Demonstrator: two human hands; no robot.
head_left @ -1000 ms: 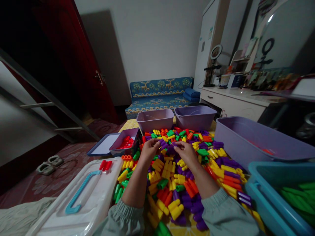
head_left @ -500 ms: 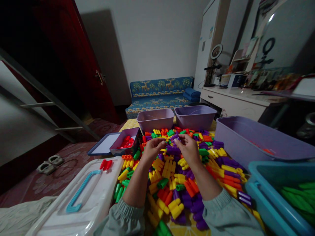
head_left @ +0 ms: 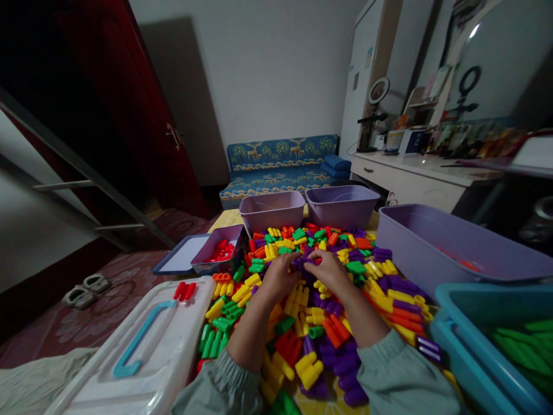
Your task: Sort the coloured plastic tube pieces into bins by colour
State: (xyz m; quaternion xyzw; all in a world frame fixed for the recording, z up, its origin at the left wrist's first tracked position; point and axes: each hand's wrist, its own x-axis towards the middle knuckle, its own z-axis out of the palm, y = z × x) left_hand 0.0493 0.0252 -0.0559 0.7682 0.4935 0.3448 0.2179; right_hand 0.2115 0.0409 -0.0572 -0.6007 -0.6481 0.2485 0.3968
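Over the middle of a heap of red, yellow, green and purple plastic pieces (head_left: 311,331), my left hand (head_left: 280,276) and my right hand (head_left: 330,270) are close together. Between their fingertips are purple pieces (head_left: 305,259). The fingers of my left hand are bent round the left side of the purple, partly hidden behind the hand. My right hand has thumb and forefinger at the right side of the purple. Whether the pieces are joined cannot be made out.
Two purple bins (head_left: 272,212) stand behind the heap, a longer purple bin (head_left: 453,248) and a teal bin (head_left: 488,300) at right. A small box (head_left: 218,251) of red pieces and a white lid (head_left: 159,340) with a blue handle are at left.
My left hand has moved right and slightly toward me, up to the purple pieces. My right hand has lowered a little, and the two hands are closer together.
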